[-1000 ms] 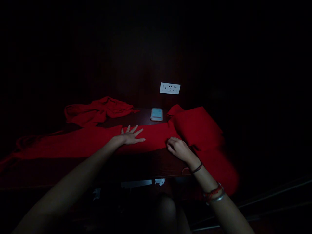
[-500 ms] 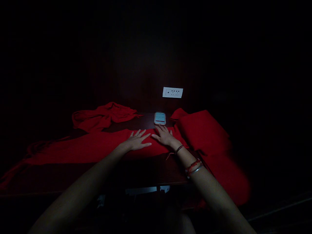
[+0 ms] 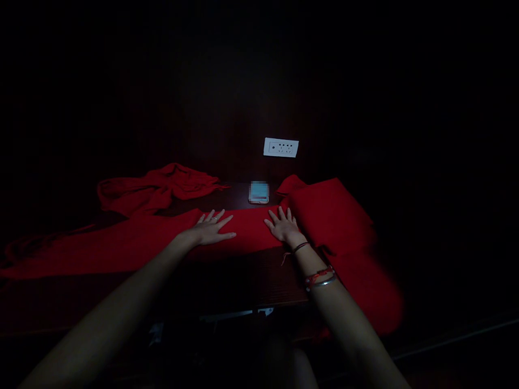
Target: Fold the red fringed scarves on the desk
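A long red scarf (image 3: 247, 227) with fringe at its left end lies stretched across the dark table. My left hand (image 3: 210, 231) rests on it with the fingers spread, a ring on one finger. Further right, my right hand (image 3: 284, 226) also lies flat on the scarf, fingers apart, with bracelets on the wrist. Just beyond the hands a phone (image 3: 258, 193) with a lit screen lies on the table. Neither hand grips anything.
At the back left is a crumpled red cloth (image 3: 158, 186). Folded red fabric (image 3: 332, 213) lies on the right and hangs over the front edge of the table (image 3: 284, 286). A white socket panel (image 3: 281, 147) is on the back wall. The surroundings are very dark.
My hands have moved apart over the scarf: the left slid leftward, the right a little to the right relative to the phone. The view has shifted slightly.
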`<action>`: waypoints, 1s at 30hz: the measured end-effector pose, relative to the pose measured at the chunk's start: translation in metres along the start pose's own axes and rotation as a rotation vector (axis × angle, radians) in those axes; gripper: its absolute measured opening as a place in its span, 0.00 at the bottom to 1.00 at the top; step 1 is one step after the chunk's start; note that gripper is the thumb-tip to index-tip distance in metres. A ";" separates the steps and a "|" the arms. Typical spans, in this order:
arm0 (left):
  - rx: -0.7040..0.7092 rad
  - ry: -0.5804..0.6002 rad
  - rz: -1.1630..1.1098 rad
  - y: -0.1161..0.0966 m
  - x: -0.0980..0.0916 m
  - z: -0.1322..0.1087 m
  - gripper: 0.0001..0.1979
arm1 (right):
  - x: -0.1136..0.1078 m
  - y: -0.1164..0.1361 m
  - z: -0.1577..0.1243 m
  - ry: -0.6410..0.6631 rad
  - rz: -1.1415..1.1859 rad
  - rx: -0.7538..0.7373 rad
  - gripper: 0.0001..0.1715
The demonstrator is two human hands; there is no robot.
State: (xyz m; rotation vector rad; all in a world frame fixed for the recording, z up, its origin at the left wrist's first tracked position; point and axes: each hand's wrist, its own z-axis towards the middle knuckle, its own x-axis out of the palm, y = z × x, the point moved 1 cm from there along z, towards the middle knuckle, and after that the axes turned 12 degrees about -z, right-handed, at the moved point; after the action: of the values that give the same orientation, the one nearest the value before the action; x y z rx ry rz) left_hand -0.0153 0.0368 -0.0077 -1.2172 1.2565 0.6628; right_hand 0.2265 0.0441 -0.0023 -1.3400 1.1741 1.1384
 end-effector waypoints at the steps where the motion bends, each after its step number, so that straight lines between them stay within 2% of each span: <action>1: 0.001 -0.001 0.000 0.000 0.000 -0.001 0.40 | -0.001 -0.001 0.000 0.004 -0.003 0.013 0.36; 7: 0.038 -0.026 0.006 -0.005 -0.002 -0.003 0.38 | -0.006 0.002 -0.009 -0.026 0.007 0.020 0.40; 11: 0.076 -0.049 0.009 -0.008 0.000 0.000 0.36 | -0.009 0.017 -0.021 -0.047 -0.006 -0.186 0.40; 13: 0.093 -0.058 0.008 -0.008 -0.001 0.000 0.35 | -0.008 0.025 -0.025 0.006 -0.017 -0.285 0.38; 16: 0.140 -0.078 0.029 -0.010 -0.005 -0.007 0.35 | -0.005 0.027 -0.023 0.118 -0.024 -0.295 0.38; 18: 0.168 -0.052 0.039 -0.011 -0.007 -0.013 0.35 | -0.004 0.023 -0.020 0.137 -0.020 -0.282 0.38; 21: 0.103 0.060 0.002 -0.011 -0.008 -0.023 0.37 | -0.003 0.014 -0.014 0.141 -0.019 -0.260 0.38; 23: 0.093 0.094 -0.020 -0.008 -0.006 -0.026 0.37 | -0.003 0.009 -0.011 0.143 -0.023 -0.247 0.39; 27: 0.283 -0.004 -0.016 -0.001 -0.004 -0.029 0.31 | -0.003 0.005 -0.009 0.119 -0.026 -0.234 0.39; 30: 0.372 -0.128 -0.014 -0.001 -0.010 -0.034 0.28 | -0.009 0.012 -0.016 -0.079 -0.002 -0.354 0.39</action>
State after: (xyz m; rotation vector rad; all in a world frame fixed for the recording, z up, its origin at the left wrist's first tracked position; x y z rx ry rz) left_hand -0.0288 0.0072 0.0064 -0.8629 1.1985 0.4627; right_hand 0.2139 0.0280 0.0066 -1.5425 0.9421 1.4319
